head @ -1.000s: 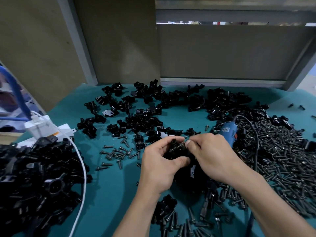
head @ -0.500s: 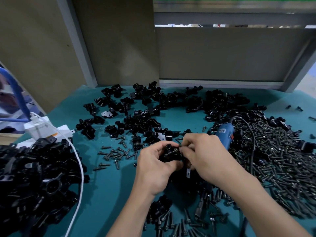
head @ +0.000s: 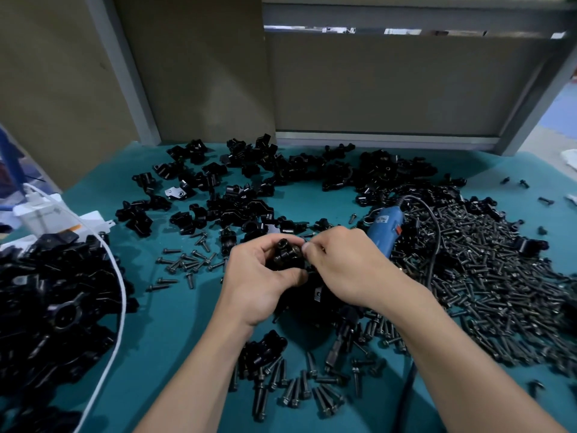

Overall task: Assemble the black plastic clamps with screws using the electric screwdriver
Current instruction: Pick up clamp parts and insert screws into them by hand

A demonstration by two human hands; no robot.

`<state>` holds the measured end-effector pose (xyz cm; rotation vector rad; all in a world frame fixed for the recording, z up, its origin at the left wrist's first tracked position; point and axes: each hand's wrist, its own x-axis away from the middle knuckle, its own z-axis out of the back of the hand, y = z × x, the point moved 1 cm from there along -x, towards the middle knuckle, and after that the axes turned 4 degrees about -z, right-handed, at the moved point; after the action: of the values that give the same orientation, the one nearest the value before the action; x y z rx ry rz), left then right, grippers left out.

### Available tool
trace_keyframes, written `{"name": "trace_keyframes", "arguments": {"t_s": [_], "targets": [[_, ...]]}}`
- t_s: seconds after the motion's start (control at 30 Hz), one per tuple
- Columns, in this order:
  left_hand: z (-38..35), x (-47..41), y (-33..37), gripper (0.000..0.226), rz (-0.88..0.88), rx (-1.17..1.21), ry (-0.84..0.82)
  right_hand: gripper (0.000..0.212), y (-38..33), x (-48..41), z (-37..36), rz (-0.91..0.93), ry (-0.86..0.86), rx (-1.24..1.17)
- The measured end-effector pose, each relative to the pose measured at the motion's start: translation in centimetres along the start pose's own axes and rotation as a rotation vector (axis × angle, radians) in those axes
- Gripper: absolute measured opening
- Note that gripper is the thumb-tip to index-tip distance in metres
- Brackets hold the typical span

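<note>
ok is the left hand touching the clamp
Touching. The head view shows the left hand with its fingers and thumb curled round the clamp, with no gap between them.

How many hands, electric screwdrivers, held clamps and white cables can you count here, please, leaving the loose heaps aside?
Hands: 2, the left hand and the right hand
Blue electric screwdriver: 1
Black plastic clamp held between the hands: 1
White cable: 1
Total: 5
</note>
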<state>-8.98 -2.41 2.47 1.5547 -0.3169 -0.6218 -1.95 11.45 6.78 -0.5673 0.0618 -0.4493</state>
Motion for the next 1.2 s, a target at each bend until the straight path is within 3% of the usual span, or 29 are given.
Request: {"name": "trace_keyframes", "arguments": {"t_s": [0.17, 0.37, 0.5, 0.67, 0.8, 0.93, 1.1, 1.2], "targets": [[-0.2, -0.5, -0.3, 0.053, 0.008, 0.01, 0.031, 0.02, 0.0, -0.1, 0.2, 0.03, 0.048, -0.056], [-0.5, -0.5, -0.5, 0.052, -0.016, 0.01, -0.02, 0.044, 0.5, -0.3, 0.3, 0.009, 0.065, -0.016], [-0.4, -0.6, -0.4, 0.056, -0.033, 0.038, 0.005, 0.034, 0.5, -0.1, 0.5, 0.006, 0.042, -0.106], [-0.4, -0.7, -0.2, 0.055, -0.07, 0.035, -0.006, 0.043, 0.5, -0.2, 0.1, 0.005, 0.081, -0.069], [-0.2, -0.9, -0.3, 0.053, -0.05, 0.075, 0.029, 0.027, 0.4, -0.2, 0.2, 0.026, 0.087, -0.144], [-0.6, -0.7, -0.2, 0.056, -0.063, 0.065, -0.008, 0.044, 0.6, -0.3, 0.1, 0.014, 0.139, -0.058], [-0.5, -0.8, -0.5, 0.055, -0.045, 0.071, 0.005, 0.029, 1.0, -0.3, 0.1, 0.016, 0.087, -0.179], [-0.5, -0.7, -0.4, 0.056, -0.045, 0.054, -0.016, 0.044, 0.9, -0.4, -0.2, 0.005, 0.124, -0.127]]}}
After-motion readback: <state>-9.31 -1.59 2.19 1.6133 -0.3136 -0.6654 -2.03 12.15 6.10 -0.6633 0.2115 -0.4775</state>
